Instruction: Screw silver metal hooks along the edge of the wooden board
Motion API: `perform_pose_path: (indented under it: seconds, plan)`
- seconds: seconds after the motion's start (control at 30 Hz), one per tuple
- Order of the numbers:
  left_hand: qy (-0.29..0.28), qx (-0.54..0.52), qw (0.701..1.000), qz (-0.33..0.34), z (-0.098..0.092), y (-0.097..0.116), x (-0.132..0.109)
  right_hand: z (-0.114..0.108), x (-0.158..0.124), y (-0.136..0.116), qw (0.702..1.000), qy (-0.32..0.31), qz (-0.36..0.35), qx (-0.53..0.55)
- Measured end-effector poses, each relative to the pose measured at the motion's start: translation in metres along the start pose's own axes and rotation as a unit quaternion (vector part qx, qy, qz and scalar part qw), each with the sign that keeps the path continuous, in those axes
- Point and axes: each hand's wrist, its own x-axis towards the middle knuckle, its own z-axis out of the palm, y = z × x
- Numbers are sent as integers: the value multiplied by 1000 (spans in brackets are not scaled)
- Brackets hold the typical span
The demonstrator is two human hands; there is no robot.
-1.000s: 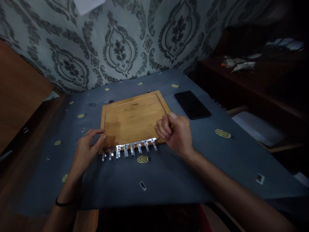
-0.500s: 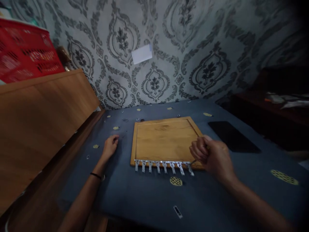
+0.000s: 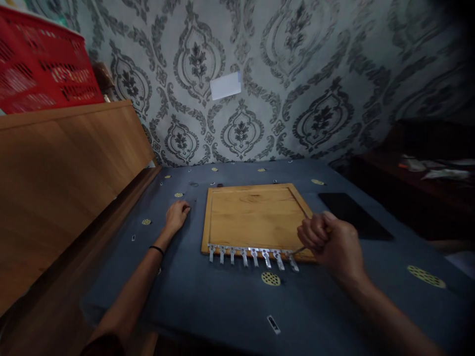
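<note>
While the right hand [image 3: 330, 242] is closed in a fist around a thin tool with a metal tip [image 3: 300, 250], that tip rests at the right end of a row of small silvery metal tabs [image 3: 252, 254]. The tabs lie side by side along the near edge of a square light wooden board with a raised rim [image 3: 256, 215], their ends overhanging onto the dark blue cloth [image 3: 222, 306] that covers the worktop. The board sits around the middle of the worktop, closer to its far edge.

The left hand [image 3: 177, 215] lies on the cloth just beside the board's far left corner, apart from the wood, its fingers loosely curled; whether it holds anything I cannot tell. A thin black band [image 3: 156, 248] circles that wrist.

A round yellow perforated disc [image 3: 270, 278] lies on the cloth just in front of the tabs, and a second one [image 3: 426, 276] lies near the right edge of the worktop. A flat black phone [image 3: 354, 215] lies right of the board, beyond the right hand. A small black-and-white tag [image 3: 273, 324] sits near the worktop's near edge. Past the left edge rises a brown wooden panel [image 3: 63, 163] with a red plastic crate [image 3: 40, 64] on top.
</note>
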Motion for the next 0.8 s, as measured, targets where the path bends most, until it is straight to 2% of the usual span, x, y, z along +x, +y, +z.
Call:
perform_pose_path:
  seconds: [0.33,0.57,0.63,0.73,0.8]
  plan:
    - [27,22,999,13,-1,6,-7,-4,0,2,1000,-26,-14,-4]
    - [37,1,999,22,-4,11,-6,6,-5,1,999,33,-38,15]
    - [38,-10,999,24,-7,14,-4,8,-5,0,999,28,-37,15]
    - [37,-35,998,34,-13,25,-1,8,-5,-1,999,16,-45,20]
    - [30,-60,996,55,-16,40,-1,7,-6,-1,998,9,-52,26]
